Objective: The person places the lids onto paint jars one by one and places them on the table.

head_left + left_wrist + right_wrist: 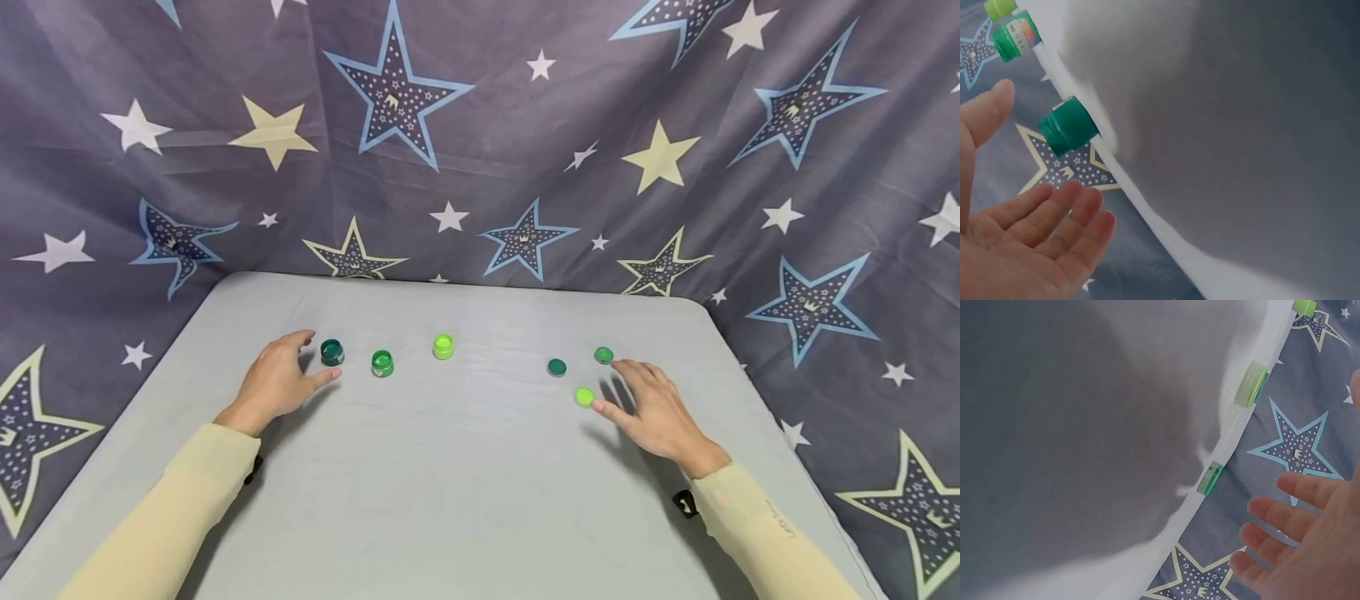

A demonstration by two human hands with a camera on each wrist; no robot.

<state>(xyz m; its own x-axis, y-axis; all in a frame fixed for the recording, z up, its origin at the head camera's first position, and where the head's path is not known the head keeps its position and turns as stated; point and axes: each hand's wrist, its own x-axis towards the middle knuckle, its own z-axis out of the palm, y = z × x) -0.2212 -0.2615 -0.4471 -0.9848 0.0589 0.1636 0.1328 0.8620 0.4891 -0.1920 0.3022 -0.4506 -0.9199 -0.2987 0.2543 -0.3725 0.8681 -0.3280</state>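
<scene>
Left hand (279, 382) and right hand (654, 412) hover apart, fingers (1093, 236) apparently relaxed.

Bright, even light in the head view, spreading across the pale tabletop (480, 500) with no harsh glare. Soft shadows lie beneath the left hand (277, 375) and the right hand (656, 412), both slanting inward and toward the viewer — the light looks to be from above. The starry drape (585, 50) is crisp enough, though stars near the side edges look stretched.

Over to the wrist views, and it's much dimmer! Broad, blurry-edged shadow swallows most of the table surface, leaving whitish strips along its rim. Fine detail is soft here — lettering on the green jar (1017, 36) is smeared.
</scene>
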